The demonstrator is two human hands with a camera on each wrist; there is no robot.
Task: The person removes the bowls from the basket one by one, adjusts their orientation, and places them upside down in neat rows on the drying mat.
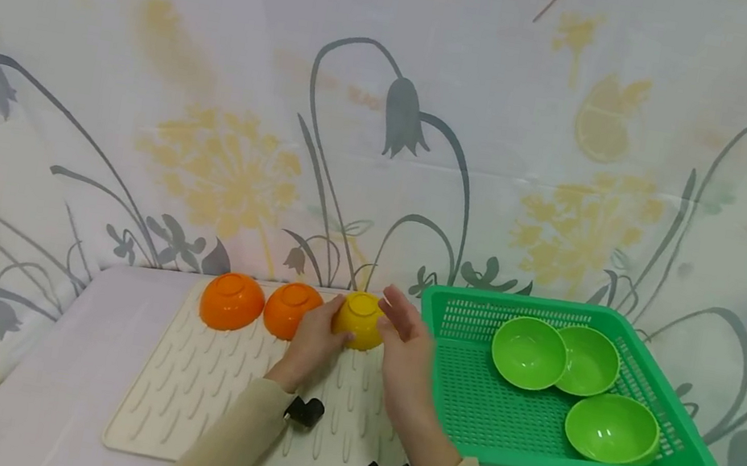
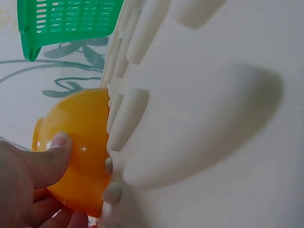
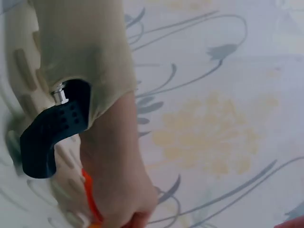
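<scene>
A yellow bowl (image 1: 361, 321) stands upside down near the back edge of a cream drying mat (image 1: 208, 394). My left hand (image 1: 315, 342) grips it from the left; in the left wrist view the thumb lies on the side of the bowl (image 2: 83, 152) and the other fingers curl round it below. The bowl's rim rests on the mat's ridges. To its right, my right hand (image 1: 407, 365) is raised with loosely bent fingers and holds nothing. Two orange bowls, one at the far left (image 1: 232, 302) and one beside my left hand (image 1: 290, 308), also sit upside down.
At the right stands a green basket (image 1: 485, 452) with several light green bowls, among them one at the back (image 1: 529, 354) and one at the front (image 1: 610, 428), open side up. Behind the table hangs a flower-printed cloth (image 1: 381, 185). Black cameras sit on both wrists.
</scene>
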